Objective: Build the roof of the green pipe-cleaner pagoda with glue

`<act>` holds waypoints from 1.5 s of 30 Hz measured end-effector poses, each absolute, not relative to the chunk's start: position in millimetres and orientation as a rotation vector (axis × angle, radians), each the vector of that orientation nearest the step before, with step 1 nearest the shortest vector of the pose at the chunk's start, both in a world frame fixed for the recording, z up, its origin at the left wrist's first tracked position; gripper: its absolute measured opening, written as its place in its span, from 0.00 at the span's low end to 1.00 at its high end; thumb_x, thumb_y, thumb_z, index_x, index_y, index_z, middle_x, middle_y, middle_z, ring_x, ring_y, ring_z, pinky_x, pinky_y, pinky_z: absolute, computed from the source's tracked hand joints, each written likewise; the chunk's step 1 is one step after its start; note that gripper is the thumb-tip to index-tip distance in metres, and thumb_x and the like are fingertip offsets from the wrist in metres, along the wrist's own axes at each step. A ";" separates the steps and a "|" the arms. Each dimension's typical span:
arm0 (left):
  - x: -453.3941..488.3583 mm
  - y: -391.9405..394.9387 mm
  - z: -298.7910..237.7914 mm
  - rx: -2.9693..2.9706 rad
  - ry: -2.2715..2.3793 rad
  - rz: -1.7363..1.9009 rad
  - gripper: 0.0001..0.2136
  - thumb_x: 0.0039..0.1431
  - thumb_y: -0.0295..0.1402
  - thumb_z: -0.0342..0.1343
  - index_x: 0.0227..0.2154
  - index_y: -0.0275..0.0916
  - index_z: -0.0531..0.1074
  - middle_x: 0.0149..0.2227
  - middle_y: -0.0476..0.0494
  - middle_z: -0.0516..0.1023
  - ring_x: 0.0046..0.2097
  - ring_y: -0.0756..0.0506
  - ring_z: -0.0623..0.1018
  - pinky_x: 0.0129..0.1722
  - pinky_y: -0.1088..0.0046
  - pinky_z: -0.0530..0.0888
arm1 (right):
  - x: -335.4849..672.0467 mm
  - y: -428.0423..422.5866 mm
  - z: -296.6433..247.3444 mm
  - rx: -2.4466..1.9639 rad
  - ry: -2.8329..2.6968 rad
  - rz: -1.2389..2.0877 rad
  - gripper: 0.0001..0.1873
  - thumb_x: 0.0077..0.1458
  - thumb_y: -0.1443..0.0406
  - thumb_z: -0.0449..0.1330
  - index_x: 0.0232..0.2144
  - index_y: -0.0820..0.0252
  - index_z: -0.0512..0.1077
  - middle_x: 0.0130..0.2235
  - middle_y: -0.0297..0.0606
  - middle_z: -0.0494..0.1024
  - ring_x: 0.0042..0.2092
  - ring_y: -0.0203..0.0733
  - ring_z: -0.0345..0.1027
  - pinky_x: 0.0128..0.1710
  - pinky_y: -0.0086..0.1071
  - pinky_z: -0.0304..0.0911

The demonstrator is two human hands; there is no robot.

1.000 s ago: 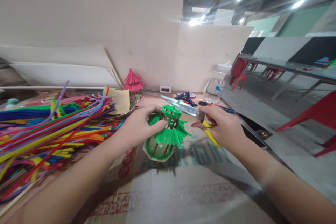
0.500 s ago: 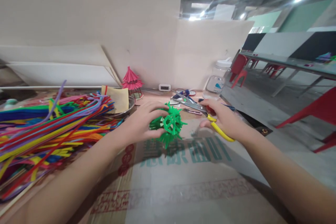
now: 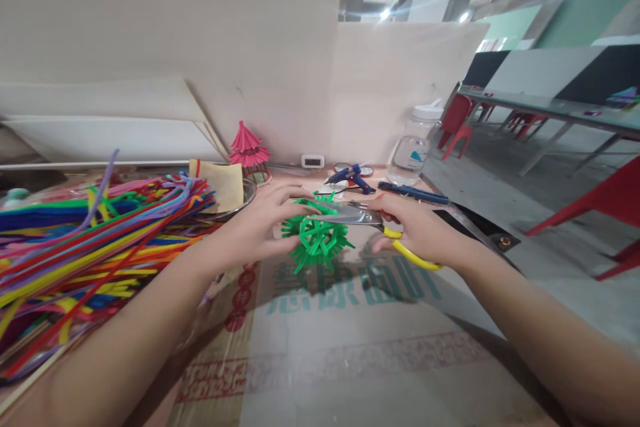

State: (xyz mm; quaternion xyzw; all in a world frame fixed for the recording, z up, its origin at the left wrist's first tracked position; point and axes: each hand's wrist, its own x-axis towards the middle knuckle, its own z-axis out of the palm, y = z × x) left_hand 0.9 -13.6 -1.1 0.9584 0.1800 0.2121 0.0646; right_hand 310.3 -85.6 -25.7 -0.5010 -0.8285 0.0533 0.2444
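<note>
My left hand [image 3: 267,219] holds a spiky green pipe-cleaner ball [image 3: 320,240] from its left side, fingers curled round its edge. The ball has an open lattice on the side facing me and stands just above a cardboard sheet [image 3: 350,360] printed with teal characters. In my right hand [image 3: 417,227] are scissors [image 3: 357,215] with yellow handles. Their blades point left and lie across the upper part of the ball, close to my left fingertips. Whether the blade tips touch the ball I cannot tell.
Loose coloured pipe cleaners [image 3: 100,247] pile up at left. Behind stand a pink pagoda model [image 3: 249,150], a small digital clock [image 3: 313,161], a blue glue gun [image 3: 353,179], a blue cutter [image 3: 413,193] and a clear water bottle [image 3: 413,147]. Red chairs [image 3: 595,213] are at right.
The scissors have swung down and left from an angled position beside the ball to lie across its top. The ball has turned slightly in my left hand.
</note>
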 end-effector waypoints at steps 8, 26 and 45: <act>0.0 0.5 -18.2 2.715 0.682 0.776 0.17 0.61 0.38 0.58 0.52 0.42 0.73 0.59 0.38 0.72 0.62 0.38 0.69 0.64 0.57 0.64 | 331.5 -65.6 -41.8 -1.715 -1.919 0.087 0.25 0.56 0.46 0.61 0.45 0.59 0.74 0.31 0.37 0.77 0.31 0.43 0.69 0.30 0.34 0.62; 17.3 -4.7 -34.1 2.290 1.060 0.877 0.21 0.59 0.46 0.59 0.48 0.36 0.73 0.51 0.37 0.78 0.53 0.38 0.76 0.56 0.58 0.70 | 355.9 -31.6 -125.7 -1.659 -2.099 0.029 0.20 0.58 0.60 0.60 0.52 0.60 0.76 0.49 0.50 0.78 0.50 0.52 0.72 0.51 0.47 0.67; -62.9 2.7 -3.8 2.260 1.514 0.820 0.22 0.59 0.49 0.49 0.40 0.36 0.78 0.39 0.43 0.84 0.41 0.41 0.81 0.41 0.69 0.74 | 373.8 -15.9 -153.3 -1.601 -1.636 -0.076 0.20 0.53 0.72 0.47 0.42 0.63 0.75 0.42 0.49 0.78 0.45 0.53 0.72 0.50 0.45 0.65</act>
